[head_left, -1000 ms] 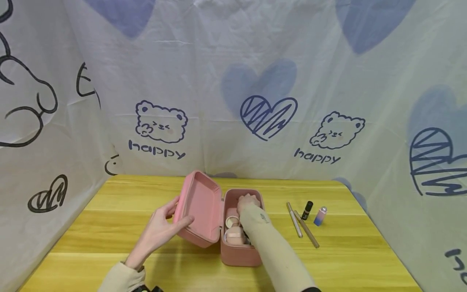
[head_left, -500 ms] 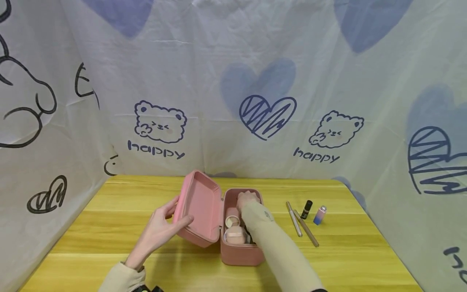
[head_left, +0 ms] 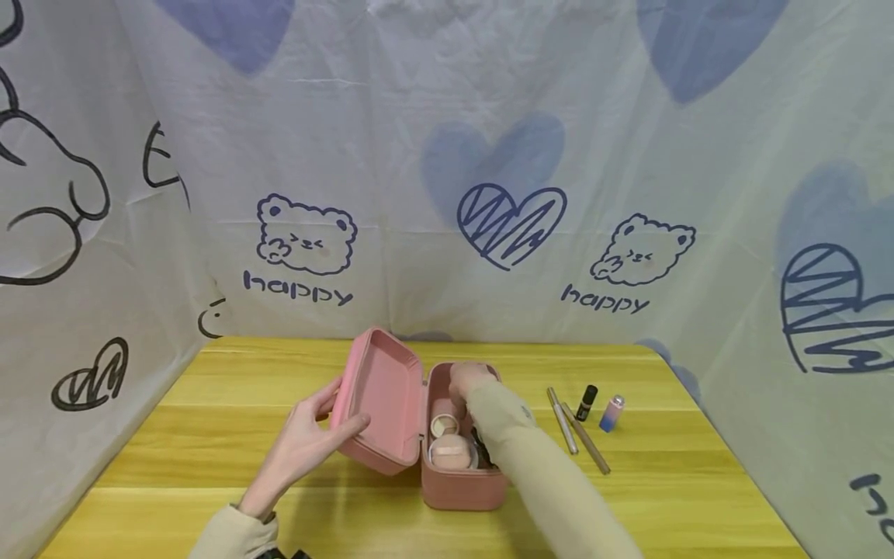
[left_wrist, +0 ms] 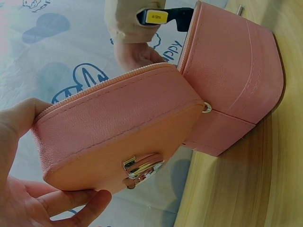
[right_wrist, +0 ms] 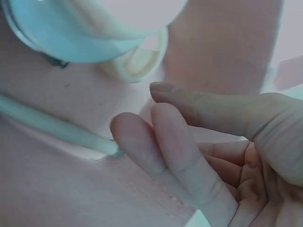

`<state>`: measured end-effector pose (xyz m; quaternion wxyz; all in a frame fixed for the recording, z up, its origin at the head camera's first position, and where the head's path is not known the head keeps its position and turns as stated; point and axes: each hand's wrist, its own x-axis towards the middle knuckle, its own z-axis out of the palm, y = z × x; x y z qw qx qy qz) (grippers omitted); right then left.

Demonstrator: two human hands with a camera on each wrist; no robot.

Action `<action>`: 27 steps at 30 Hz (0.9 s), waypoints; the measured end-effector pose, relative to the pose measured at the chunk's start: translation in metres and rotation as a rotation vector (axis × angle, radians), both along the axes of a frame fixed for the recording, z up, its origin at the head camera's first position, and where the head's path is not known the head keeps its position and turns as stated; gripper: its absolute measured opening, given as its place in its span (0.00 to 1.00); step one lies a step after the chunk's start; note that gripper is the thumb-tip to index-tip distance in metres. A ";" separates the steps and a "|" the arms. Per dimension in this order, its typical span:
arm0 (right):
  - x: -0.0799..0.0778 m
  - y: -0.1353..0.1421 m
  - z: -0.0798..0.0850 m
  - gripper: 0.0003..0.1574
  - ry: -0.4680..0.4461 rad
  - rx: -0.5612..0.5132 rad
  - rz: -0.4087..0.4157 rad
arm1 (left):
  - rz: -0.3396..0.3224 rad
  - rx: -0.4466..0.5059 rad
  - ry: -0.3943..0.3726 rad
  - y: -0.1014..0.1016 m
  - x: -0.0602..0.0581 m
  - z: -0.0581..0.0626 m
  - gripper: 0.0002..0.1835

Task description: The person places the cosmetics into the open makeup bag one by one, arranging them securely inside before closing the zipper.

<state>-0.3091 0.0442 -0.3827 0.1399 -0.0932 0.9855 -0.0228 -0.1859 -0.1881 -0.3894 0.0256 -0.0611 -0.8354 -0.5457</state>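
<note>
A pink cosmetic case (head_left: 464, 491) stands on the table with its lid (head_left: 384, 400) swung out to the left. My left hand (head_left: 307, 439) grips the lid's outer end, thumb on the rim and fingers underneath, as the left wrist view also shows. Inside the case are a round powder puff (head_left: 450, 452), a small round compact (head_left: 444, 425) and a dark item (head_left: 480, 449). My right hand (head_left: 469, 380) reaches into the far end. In the right wrist view its thumb and fingertips are apart with nothing between them, close to a pale stick's (right_wrist: 61, 126) end.
To the right of the case lie two slim pens, one silvery (head_left: 563, 421) and one brown (head_left: 587, 439). Beyond them are a small black bottle (head_left: 587, 403) and a pink-blue tube (head_left: 611, 413). A printed cloth (head_left: 405, 310) hangs behind the wooden table (head_left: 279, 357).
My right hand has shifted slightly left inside the case, and its forearm has swung, uncovering more of the dark item. The left hand and lid stay put.
</note>
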 end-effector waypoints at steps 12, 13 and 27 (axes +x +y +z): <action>0.017 0.004 0.015 0.17 -0.011 -0.154 0.018 | 0.004 -0.024 0.006 -0.002 0.001 -0.002 0.45; 0.020 0.006 0.016 0.16 -0.014 -0.194 0.010 | 0.005 -0.025 0.007 -0.002 0.001 -0.002 0.45; 0.053 0.037 0.027 0.15 0.138 -0.491 -0.002 | -0.001 -0.003 0.026 -0.002 0.000 -0.006 0.45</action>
